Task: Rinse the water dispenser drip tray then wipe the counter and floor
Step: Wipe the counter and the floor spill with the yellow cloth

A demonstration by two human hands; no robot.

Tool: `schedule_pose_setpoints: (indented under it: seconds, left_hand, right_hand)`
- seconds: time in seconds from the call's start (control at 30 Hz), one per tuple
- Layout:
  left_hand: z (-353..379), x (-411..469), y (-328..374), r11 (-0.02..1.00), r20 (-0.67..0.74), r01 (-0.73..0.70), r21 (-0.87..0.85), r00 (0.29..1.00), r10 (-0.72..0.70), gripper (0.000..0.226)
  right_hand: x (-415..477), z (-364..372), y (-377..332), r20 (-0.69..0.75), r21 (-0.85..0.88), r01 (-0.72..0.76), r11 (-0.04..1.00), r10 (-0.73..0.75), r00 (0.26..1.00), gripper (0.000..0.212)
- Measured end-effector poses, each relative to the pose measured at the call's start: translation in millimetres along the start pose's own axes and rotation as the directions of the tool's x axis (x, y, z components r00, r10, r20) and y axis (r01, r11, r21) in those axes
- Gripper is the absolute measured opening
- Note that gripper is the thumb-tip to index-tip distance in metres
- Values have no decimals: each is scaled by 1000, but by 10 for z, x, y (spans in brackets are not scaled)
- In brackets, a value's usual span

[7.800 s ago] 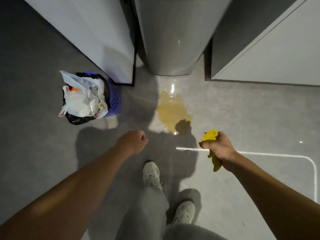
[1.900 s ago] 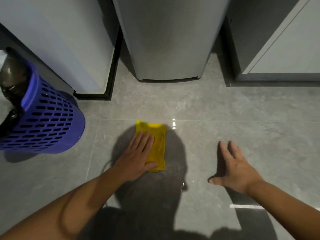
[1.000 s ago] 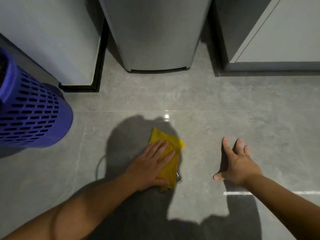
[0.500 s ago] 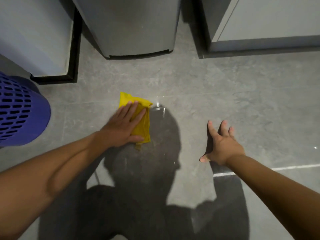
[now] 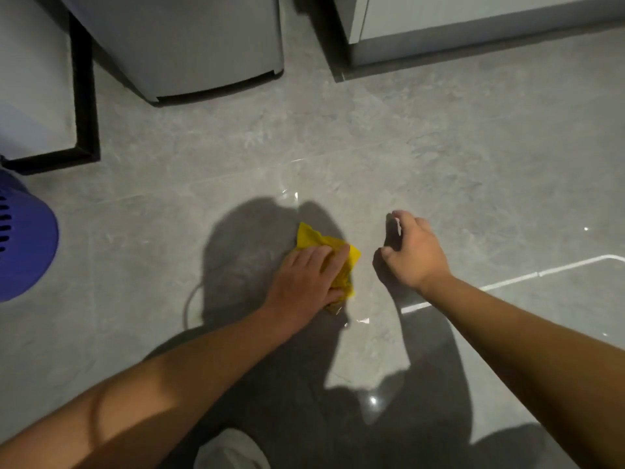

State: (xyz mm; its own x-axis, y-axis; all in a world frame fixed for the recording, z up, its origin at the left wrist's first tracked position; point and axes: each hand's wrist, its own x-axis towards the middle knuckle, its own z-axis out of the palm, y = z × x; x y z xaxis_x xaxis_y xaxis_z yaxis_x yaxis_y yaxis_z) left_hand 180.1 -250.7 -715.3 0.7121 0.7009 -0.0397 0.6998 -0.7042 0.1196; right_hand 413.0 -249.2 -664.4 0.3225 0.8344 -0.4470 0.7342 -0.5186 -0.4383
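**Down on the tiles: a yellow cloth pressed flat under one palm**

On the grey stone-look tiled floor (image 5: 439,137), just in front of the base of the tall grey water dispenser (image 5: 203,45), the left hand (image 5: 306,282) lies spread with fingers straight, pinning a crumpled yellow wiping cloth (image 5: 345,262) against the tile. It is a flat press rather than a grip, which suits pushing the cloth across a wet patch; glints of moisture show just past the cloth and near the wrist. The right hand (image 5: 414,253) hangs just beside it, loosely curled and holding nothing, apparently poised for balance while the person crouches.

By the look of it the floor wipe is under way; no drip tray or counter top is in view, so those steps cannot be judged.

A purple perforated plastic waste basket (image 5: 23,242) stands well apart at the left edge, beside a pale cabinet with a black frame (image 5: 84,96). Another pale grey cabinet (image 5: 473,25) sits at the right of the dispenser. The person's white shoe (image 5: 230,450) shows at the bottom. Nothing blocks the cloth's path, though heavy shadow over the tiles may hide remaining wetness.
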Motion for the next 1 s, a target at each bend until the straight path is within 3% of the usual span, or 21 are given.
schedule_pose_setpoints:
  seconds: [0.07,0.13,0.17,0.23,0.3,0.37,0.43,0.47,0.53,0.67,0.83,1.0]
  left_hand:
    - [-77,156,164,998,-37,47,42,998,-46,51]
    - [-167,318,265,998,-68,55,31,996,-53,22]
    - [-230,400,284,996,-26,84,-22,996,-85,16]
    - [-413,567,295,922,218,267,-279,953,-210,13]
    - [-644,696,283,663,558,556,-501,793,-244,22]
    - [-946,672,261,312,727,747,-587,656,-204,30]
    - [-1385,521,252,-74,821,825,-560,540,-186,31]
    - [-1659,426,262,-219,847,819,-531,500,-182,31]
    - [-2328,271,294,-357,865,789,-501,466,-184,30]
    - [-4129,105,432,-457,850,717,-527,435,-298,27]
    - [-6477,153,625,-447,811,697,-561,354,-466,25]
    - [-8041,620,770,-376,716,638,-672,431,-550,23]
  right_hand:
    - [-217,32,100,-26,128,-93,987,98,995,48]
    - [-447,84,168,38,269,-229,936,227,973,31]
    - [-562,96,177,86,340,-301,891,289,953,24]
    - [-783,62,139,198,492,-429,757,382,903,16]
    - [-1014,-74,48,337,597,-536,597,420,842,14]
    - [-1262,-320,-72,430,614,-602,511,422,798,15]
    - [-1544,-682,-244,491,640,-642,422,418,764,14]
    - [-1693,-896,-352,513,650,-658,380,419,749,13]
    - [-1988,-1404,-617,543,666,-680,307,426,724,9]
    - [-2627,-2752,-1352,598,713,-685,149,382,705,11]
    - [-3291,-4665,-2342,556,740,-641,205,350,754,12]
    - [-3507,-6145,-2918,484,813,-544,206,278,829,15]
